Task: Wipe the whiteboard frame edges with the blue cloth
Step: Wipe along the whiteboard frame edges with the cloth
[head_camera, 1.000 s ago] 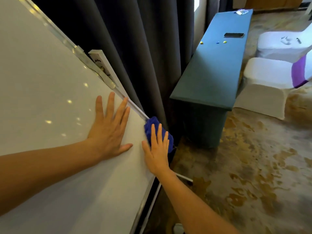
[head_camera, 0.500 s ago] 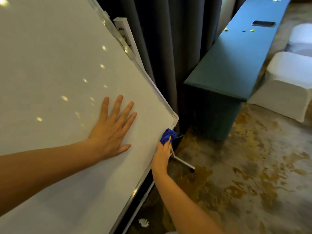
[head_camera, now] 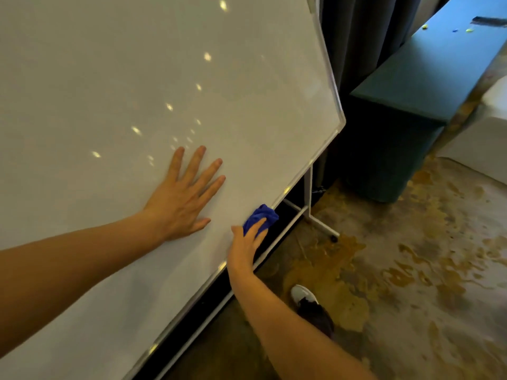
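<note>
Writing: we can read no words or labels anywhere.
Board: our big white whiteboard with a thin silver frame (head_camera: 307, 165) tilts, its corner at the right.
Left hand: our left hand (head_camera: 181, 198) lies flat on the board, fingers spread out, holding nothing.
Right hand: our right hand (head_camera: 247, 242) presses the small bunched blue cloth (head_camera: 262, 215) on the bottom frame edge, fingers on top of it.
Room: dark gap under the edge; white stand leg (head_camera: 310, 198) and patchy brown floor (head_camera: 411, 270) to the right.
Counter: the long teal counter (head_camera: 428, 72) stands well apart.
Shoe: our shoe (head_camera: 312, 305) is on the floor below.
</note>
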`<action>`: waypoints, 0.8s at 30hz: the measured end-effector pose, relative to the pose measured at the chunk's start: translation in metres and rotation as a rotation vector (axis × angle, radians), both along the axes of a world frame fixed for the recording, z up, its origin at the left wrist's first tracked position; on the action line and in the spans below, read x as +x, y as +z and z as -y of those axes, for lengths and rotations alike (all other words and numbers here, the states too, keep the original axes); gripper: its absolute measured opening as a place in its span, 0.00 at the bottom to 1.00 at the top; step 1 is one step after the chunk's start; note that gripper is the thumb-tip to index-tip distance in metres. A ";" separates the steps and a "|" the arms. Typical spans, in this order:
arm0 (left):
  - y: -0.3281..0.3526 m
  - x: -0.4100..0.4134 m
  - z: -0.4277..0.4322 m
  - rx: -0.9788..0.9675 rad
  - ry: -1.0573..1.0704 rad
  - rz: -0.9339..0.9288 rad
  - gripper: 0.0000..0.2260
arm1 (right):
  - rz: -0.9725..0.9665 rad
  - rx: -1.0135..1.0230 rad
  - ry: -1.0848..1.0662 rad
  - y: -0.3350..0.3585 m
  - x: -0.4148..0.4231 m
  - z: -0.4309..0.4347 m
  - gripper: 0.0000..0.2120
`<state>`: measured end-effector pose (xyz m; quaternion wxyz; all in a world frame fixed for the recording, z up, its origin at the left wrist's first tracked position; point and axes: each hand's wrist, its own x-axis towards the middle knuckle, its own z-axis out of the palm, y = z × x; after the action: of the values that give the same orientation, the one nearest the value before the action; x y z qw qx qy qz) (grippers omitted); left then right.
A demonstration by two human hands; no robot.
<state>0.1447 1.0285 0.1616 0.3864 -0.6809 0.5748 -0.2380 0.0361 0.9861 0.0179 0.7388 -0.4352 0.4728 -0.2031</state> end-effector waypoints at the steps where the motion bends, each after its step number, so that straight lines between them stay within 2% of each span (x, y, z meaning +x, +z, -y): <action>1: -0.003 -0.003 -0.015 -0.003 -0.001 0.005 0.41 | -0.003 -0.004 0.029 -0.001 -0.001 -0.014 0.38; 3: -0.003 -0.007 -0.047 -0.012 0.000 -0.002 0.41 | 0.038 0.030 0.012 0.003 -0.008 -0.026 0.37; 5: -0.001 -0.007 -0.067 -0.006 -0.015 0.011 0.40 | 0.112 0.106 -0.097 0.008 -0.009 -0.009 0.34; 8: 0.000 -0.002 -0.084 0.022 -0.071 0.006 0.40 | 0.120 0.172 -0.186 0.020 -0.008 0.013 0.34; 10: -0.001 0.000 -0.088 0.050 -0.111 0.021 0.39 | 0.037 0.091 -0.131 0.025 -0.004 0.004 0.32; 13: -0.001 0.003 -0.090 0.094 -0.132 0.017 0.41 | -0.150 -0.130 0.122 0.018 0.000 -0.062 0.33; 16: -0.007 0.003 -0.099 0.126 -0.160 0.019 0.42 | -0.228 -0.042 0.114 0.009 0.000 -0.129 0.26; 18: -0.009 -0.001 -0.108 0.139 -0.139 0.015 0.43 | -0.207 -0.073 0.118 0.005 -0.003 -0.130 0.26; 21: -0.009 -0.004 -0.124 0.112 -0.126 0.018 0.44 | -0.226 -0.273 0.127 0.009 -0.008 -0.097 0.31; 24: -0.011 -0.007 -0.147 0.089 -0.123 0.004 0.43 | -0.265 -0.314 0.120 0.013 -0.005 -0.088 0.32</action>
<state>0.1376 1.1758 0.1510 0.4023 -0.6260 0.6246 -0.2368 0.0309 1.0736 0.0311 0.6042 -0.5952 0.5015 -0.1710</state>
